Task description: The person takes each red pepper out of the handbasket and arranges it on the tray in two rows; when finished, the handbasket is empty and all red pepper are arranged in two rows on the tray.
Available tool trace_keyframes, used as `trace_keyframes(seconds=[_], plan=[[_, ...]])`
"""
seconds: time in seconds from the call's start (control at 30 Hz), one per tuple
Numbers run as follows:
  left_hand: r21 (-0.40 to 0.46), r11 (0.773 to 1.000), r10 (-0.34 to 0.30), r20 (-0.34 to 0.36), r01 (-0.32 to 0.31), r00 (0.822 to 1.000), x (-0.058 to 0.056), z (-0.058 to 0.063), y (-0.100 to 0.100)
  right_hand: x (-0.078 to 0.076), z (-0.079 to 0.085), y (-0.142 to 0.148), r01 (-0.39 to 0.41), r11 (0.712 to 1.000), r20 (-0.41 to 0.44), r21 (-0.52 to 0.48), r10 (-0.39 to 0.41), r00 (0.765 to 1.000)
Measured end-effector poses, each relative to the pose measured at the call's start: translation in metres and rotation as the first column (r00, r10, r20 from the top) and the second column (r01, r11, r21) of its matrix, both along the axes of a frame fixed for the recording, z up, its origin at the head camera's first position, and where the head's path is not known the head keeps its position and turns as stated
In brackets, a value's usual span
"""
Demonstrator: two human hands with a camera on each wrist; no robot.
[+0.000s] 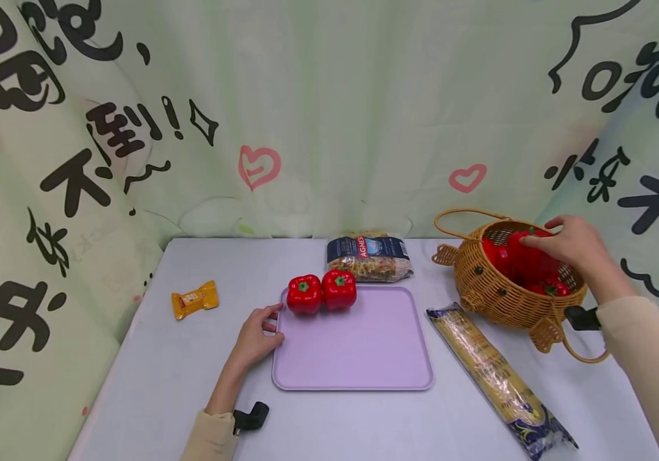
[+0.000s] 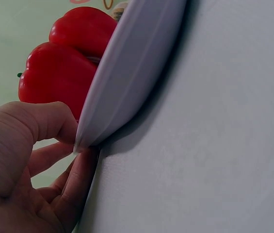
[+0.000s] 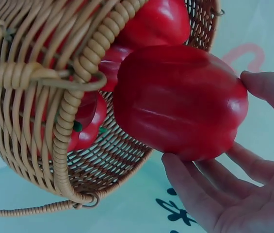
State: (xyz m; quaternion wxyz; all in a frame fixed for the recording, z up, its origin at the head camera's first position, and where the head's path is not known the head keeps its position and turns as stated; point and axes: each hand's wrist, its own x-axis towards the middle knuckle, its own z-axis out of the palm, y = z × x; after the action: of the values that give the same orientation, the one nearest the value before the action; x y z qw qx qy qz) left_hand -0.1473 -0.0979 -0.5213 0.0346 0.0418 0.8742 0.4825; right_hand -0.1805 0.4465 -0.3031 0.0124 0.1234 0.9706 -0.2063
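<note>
My right hand (image 1: pixel 574 243) grips a red bell pepper (image 3: pixel 180 102) between thumb and fingers at the mouth of the wicker basket (image 1: pixel 499 307). More red peppers (image 3: pixel 86 126) lie inside, partly hidden by the woven wall. On the left, my left hand (image 1: pixel 257 336) pinches the left rim of the lilac tray (image 1: pixel 358 352); in the left wrist view the thumb (image 2: pixel 54 119) is above the rim and fingers lie under it. Two red bell peppers (image 1: pixel 304 294) sit side by side at the tray's far left corner, stems showing.
A bag of pasta (image 1: pixel 369 259) lies behind the tray. A long pack of spaghetti (image 1: pixel 499 378) lies slantwise between tray and basket. At the left is a small orange packet (image 1: pixel 195 299). The basket's wicker handles (image 1: pixel 585 360) stick out to its sides. A printed curtain (image 1: pixel 329 115) hangs behind.
</note>
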Motion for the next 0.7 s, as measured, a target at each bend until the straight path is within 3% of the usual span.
trace_keyframes(seconds=[0.3,0.7], plan=[[0.004,1.0,0.0,-0.013,0.0,1.0,0.0,-0.001,0.0,0.006,-0.007,-0.007,0.002,0.993,-0.071,-0.118,-0.011,0.997],[0.003,1.0,0.003,0.005,-0.003,1.0,0.0,-0.001,0.001,0.016,-0.016,-0.018,-0.021,0.99,-0.182,-0.142,-0.005,0.983]])
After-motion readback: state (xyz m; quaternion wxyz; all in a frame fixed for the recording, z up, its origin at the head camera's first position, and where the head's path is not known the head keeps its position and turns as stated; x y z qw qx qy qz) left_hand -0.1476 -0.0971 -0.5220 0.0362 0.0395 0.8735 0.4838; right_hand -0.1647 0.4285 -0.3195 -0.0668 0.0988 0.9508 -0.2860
